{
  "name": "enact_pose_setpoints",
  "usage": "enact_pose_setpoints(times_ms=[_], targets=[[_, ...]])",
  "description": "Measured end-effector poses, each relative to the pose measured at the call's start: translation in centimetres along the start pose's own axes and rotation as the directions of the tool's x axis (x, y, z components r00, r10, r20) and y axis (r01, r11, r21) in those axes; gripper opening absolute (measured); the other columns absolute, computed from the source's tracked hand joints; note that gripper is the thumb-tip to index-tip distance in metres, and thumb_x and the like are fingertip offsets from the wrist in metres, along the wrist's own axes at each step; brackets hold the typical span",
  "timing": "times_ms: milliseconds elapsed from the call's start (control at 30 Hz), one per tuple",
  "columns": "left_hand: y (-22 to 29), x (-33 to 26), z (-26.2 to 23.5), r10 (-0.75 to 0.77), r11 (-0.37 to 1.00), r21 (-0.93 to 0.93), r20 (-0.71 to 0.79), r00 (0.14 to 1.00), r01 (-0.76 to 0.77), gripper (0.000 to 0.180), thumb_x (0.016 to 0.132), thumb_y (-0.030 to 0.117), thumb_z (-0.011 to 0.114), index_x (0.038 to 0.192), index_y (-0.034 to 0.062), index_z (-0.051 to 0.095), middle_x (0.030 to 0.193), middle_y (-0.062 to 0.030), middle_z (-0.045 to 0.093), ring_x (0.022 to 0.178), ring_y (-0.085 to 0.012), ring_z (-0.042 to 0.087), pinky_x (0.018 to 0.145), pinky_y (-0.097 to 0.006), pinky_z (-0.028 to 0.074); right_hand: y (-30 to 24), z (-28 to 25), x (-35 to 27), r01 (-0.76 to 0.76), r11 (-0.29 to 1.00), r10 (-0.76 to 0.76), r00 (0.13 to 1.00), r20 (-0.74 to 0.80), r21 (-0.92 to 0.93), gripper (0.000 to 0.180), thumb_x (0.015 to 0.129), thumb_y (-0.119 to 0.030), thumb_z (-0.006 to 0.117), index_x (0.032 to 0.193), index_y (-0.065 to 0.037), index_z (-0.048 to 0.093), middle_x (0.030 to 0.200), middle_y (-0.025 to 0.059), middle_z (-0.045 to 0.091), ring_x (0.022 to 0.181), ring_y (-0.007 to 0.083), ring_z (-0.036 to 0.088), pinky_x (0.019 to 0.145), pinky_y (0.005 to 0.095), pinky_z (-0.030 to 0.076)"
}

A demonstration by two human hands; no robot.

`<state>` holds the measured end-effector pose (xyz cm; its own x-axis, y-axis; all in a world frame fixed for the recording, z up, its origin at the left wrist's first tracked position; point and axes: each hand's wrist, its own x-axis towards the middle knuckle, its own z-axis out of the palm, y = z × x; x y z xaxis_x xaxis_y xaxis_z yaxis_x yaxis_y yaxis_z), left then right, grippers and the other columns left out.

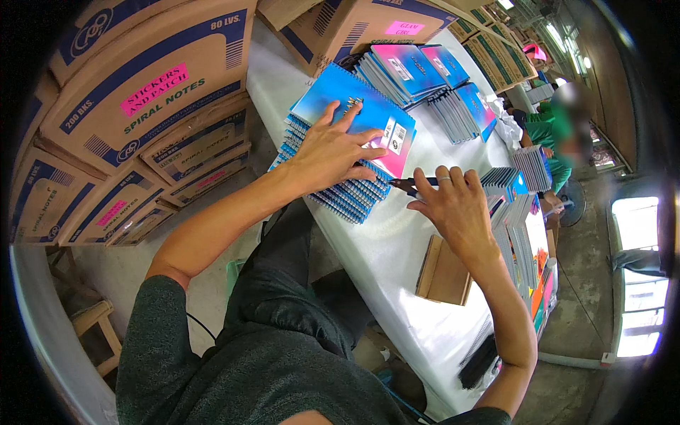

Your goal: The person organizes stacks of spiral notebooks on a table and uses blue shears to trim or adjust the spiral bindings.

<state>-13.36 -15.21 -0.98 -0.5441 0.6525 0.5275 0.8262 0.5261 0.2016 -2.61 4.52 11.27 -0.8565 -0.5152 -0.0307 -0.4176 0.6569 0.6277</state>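
The left hand (333,152) lay flat, fingers spread and gripping nothing, pressing down on the top blue-and-pink spiral notebook (361,113) of a stack of notebooks (347,195) near the table's left edge. The right hand (453,205) had its grip closed around a dark marker (407,185), whose tip pointed toward the stack, just beside its spiral edge. Both rested over the white table (382,248). Farther along it stood more piles of notebooks (418,71), some upright in rows (520,177). A flat brown board (445,273) lay near the right forearm. Cardboard cartons (134,99) were stacked to the left. At the table's far end, a person in green (559,134) sat.
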Motion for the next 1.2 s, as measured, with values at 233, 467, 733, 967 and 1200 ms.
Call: enact_pose_setpoints(times_ms=[233, 467, 733, 967, 1200], targets=[[0.1, 0.2, -0.5, -0.032, 0.999, -0.020, 0.070, 0.997, 0.033, 0.050, 0.080, 0.050, 0.064, 0.126, 0.0308, 0.063, 0.139, 0.0044, 0.052, 0.138, -0.0343, 0.032, 0.113, -0.059, 0.018, 0.7, 1.5, 0.4, 0.259, 0.953, -0.275, 0.957, -0.089, -0.158, 0.048, 0.081, -0.028, 0.070, 0.127, -0.024, 0.055, 0.113, 0.0022, 0.049, 0.114, 0.0196, 0.046, 0.104, 0.0418, 0.036], [0.1, 0.2, -0.3, -0.023, 0.999, -0.028, 0.079, 0.997, 0.026, 0.051, 0.079, 0.048, 0.066, 0.127, 0.0308, 0.062, 0.140, 0.0037, 0.051, 0.138, -0.0347, 0.031, 0.113, -0.059, 0.017, -0.2, 1.2, 0.4, 0.232, 0.957, -0.243, 0.969, -0.041, -0.176, 0.030, 0.082, -0.020, 0.061, 0.111, -0.010, 0.063, 0.099, 0.0006, 0.053, 0.103, 0.0171, 0.050, 0.090, 0.0361, 0.041], [0.1, -0.2, -0.4, 0.017, 1.000, -0.024, 0.021, 1.000, -0.016, 0.059, 0.073, 0.047, 0.072, 0.129, 0.0304, 0.060, 0.142, 0.0031, 0.049, 0.140, -0.0349, 0.028, 0.113, -0.060, 0.016, -0.7, -0.4, 0.8, 0.122, 0.992, -0.122, 0.992, -0.010, 0.038, 0.029, 0.079, -0.023, 0.065, 0.104, -0.009, 0.064, 0.088, 0.0036, 0.058, 0.095, 0.0192, 0.055, 0.086, 0.0384, 0.043], [0.5, -0.1, -0.6, -0.021, 0.999, -0.030, 0.079, 0.997, 0.024, 0.061, 0.072, 0.045, 0.073, 0.130, 0.0305, 0.059, 0.143, 0.0028, 0.048, 0.141, -0.0336, 0.026, 0.114, -0.059, 0.015, 0.5, 1.7, 0.0, 0.338, 0.932, -0.355, 0.923, -0.144, -0.133, 0.034, 0.079, -0.019, 0.063, 0.113, -0.013, 0.063, 0.102, 0.0012, 0.055, 0.108, 0.0160, 0.050, 0.096, 0.0382, 0.039], [0.3, -0.1, -0.1, -0.018, 1.000, -0.018, 0.067, 0.998, 0.019, 0.064, 0.071, 0.043, 0.075, 0.131, 0.0292, 0.058, 0.144, 0.0018, 0.046, 0.142, -0.0362, 0.024, 0.113, -0.061, 0.016, -4.2, 1.9, -0.9, -0.045, 0.997, 0.057, 0.981, 0.187, -0.067, 0.015, 0.077, -0.012, 0.060, 0.088, -0.003, 0.063, 0.084, 0.0051, 0.059, 0.088, 0.0195, 0.056, 0.075, 0.0337, 0.041]])
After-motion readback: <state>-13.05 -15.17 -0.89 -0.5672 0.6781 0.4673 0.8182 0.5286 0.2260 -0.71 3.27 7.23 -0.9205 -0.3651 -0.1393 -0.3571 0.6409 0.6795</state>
